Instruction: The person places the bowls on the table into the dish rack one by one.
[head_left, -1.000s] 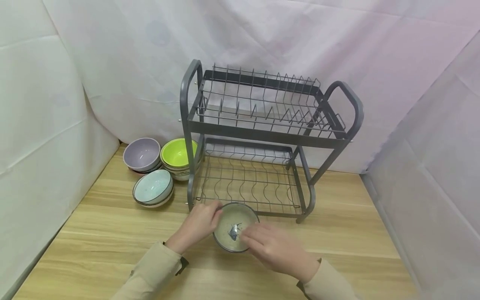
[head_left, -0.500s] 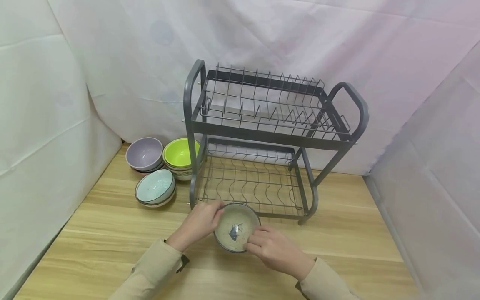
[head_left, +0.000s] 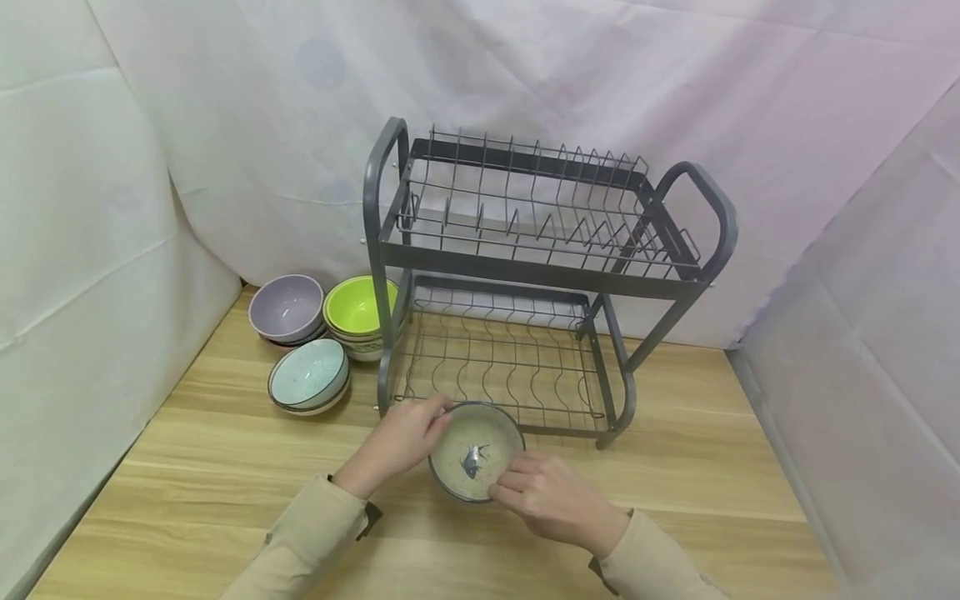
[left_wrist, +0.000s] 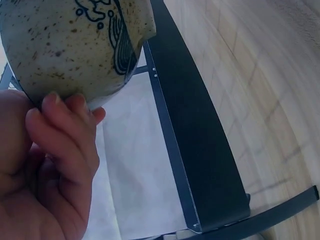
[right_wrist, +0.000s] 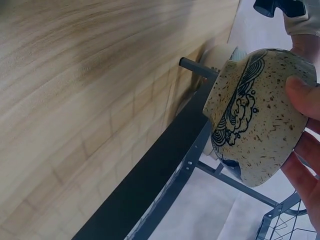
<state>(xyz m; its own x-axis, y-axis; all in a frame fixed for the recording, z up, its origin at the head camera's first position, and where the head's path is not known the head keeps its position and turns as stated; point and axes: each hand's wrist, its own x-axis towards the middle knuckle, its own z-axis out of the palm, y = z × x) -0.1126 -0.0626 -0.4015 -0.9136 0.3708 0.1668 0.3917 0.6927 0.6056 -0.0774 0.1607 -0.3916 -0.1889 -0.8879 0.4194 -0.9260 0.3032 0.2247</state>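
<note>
Both hands hold a speckled cream bowl (head_left: pixel 461 454) with a dark rim and a blue fish painted inside, in front of the rack in the head view. The left hand (head_left: pixel 399 440) grips its left rim, and the right hand (head_left: pixel 542 497) pinches the rim at the lower right. Blue wave drawings mark the bowl's outer wall (right_wrist: pixel 272 107) in the right wrist view. From the left wrist view, fingertips (left_wrist: pixel 52 100) of the left hand press on the bowl's speckled side (left_wrist: pixel 55 55). The right thumb (right_wrist: pixel 302 97) lies against the outer wall.
A dark grey two-tier dish rack (head_left: pixel 540 271) stands behind the bowl, with wire slots on both tiers. Left of it are stacked bowls: a purple one (head_left: pixel 287 308), a lime green one (head_left: pixel 360 307) and a pale blue one (head_left: pixel 307 375). White cloth (head_left: pixel 247 108) hangs around the wooden table (head_left: pixel 187 500).
The right hand has moved from over the bowl's inside to its lower right rim and now pinches it. The left hand keeps its grip; the bowl has shifted slightly right.
</note>
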